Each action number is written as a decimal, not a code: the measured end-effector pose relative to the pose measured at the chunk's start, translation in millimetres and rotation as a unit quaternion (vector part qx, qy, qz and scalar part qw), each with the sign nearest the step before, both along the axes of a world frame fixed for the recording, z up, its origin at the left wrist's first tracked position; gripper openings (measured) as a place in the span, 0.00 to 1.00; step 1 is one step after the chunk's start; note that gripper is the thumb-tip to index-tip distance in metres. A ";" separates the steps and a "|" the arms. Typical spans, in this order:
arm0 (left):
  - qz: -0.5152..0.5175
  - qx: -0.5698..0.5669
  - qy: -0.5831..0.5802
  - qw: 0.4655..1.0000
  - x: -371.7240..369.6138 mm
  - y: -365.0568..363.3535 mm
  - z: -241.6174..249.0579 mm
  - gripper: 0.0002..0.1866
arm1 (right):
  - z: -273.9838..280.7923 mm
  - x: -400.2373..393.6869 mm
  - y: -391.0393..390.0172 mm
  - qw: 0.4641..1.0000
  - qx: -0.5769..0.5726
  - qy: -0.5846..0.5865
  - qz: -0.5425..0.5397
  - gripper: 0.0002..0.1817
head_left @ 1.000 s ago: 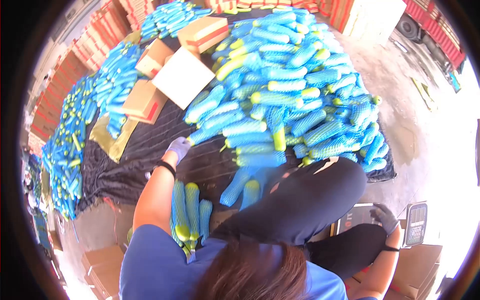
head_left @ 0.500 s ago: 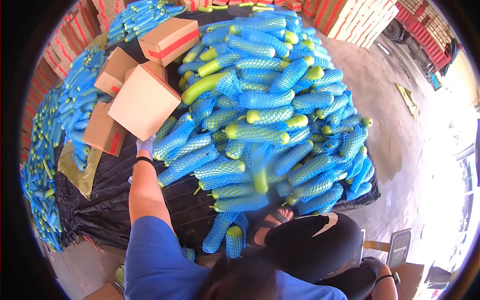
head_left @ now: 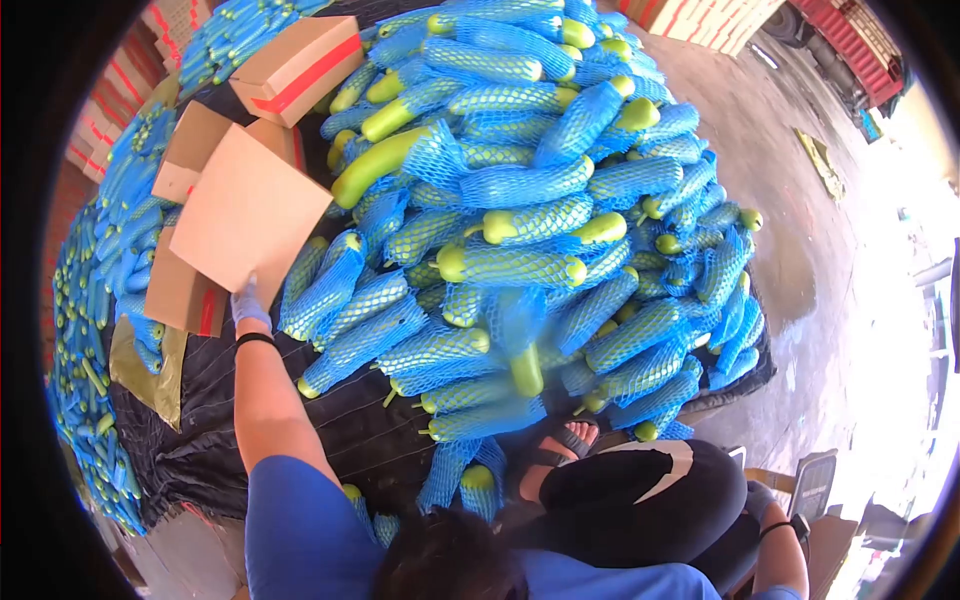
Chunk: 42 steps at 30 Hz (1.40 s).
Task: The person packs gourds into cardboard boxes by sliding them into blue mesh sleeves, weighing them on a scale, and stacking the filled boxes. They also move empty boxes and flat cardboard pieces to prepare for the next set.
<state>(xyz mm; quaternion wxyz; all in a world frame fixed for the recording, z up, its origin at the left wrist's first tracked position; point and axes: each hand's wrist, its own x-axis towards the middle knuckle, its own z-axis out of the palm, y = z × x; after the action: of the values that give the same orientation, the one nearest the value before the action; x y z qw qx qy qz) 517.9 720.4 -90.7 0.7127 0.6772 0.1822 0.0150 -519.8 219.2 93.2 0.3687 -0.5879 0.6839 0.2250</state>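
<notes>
My left hand [head_left: 251, 302], in a pale glove with a black band at the wrist, is at the lower corner of a plain cardboard box [head_left: 250, 208], its thumb on the box face and its other fingers hidden. My right hand [head_left: 762, 498], also gloved, is low at the right beside my knee, near a scale display [head_left: 813, 484]. Its fingers are mostly hidden. Between the hands lies a large heap of long green gourds in blue mesh sleeves [head_left: 525, 266]. One gourd has its bare end sticking out of its sleeve [head_left: 375, 168].
More cardboard boxes [head_left: 300, 72] lean around the held one. Another netted heap [head_left: 100, 270] runs down the left. Dark cloth [head_left: 190, 450] lies under the pile. Stacked cartons [head_left: 700, 30] and a red truck [head_left: 850, 50] stand behind at the right.
My view has shifted, so the heap appears larger. My left hand and the box appear further left and slightly lower. My right hand stays beside my knee.
</notes>
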 end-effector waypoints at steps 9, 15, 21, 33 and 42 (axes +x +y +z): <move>-0.123 0.499 -0.436 0.739 -213.7 -91.3 205.9 0.15 | 53.7 65.5 42.4 0.967 -0.100 0.073 0.223 0.20; -0.331 0.410 -0.685 0.503 -333.9 -189.6 308.2 0.14 | 82.7 92.5 17.8 0.914 -0.275 -0.274 0.121 0.23; -0.511 0.247 -0.777 0.272 -467.7 -351.4 373.5 0.12 | 215.5 143.2 21.6 0.828 -0.266 -0.490 -0.050 0.39; -0.691 -0.105 -0.658 0.283 -707.3 -452.6 317.6 0.18 | 92.0 -134.0 118.3 0.844 -0.238 -0.274 -0.395 0.15; -0.671 0.706 -0.157 0.166 -640.8 -510.5 64.4 0.61 | 70.5 -203.3 135.1 0.899 -0.090 -0.155 -0.400 0.28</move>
<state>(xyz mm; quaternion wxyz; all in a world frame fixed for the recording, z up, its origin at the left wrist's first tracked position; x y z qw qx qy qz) -122.9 209.8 -26.3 -0.3208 0.7352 -0.5465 -0.2405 -723.1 354.3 163.7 0.4741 -0.3234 0.8131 -0.0978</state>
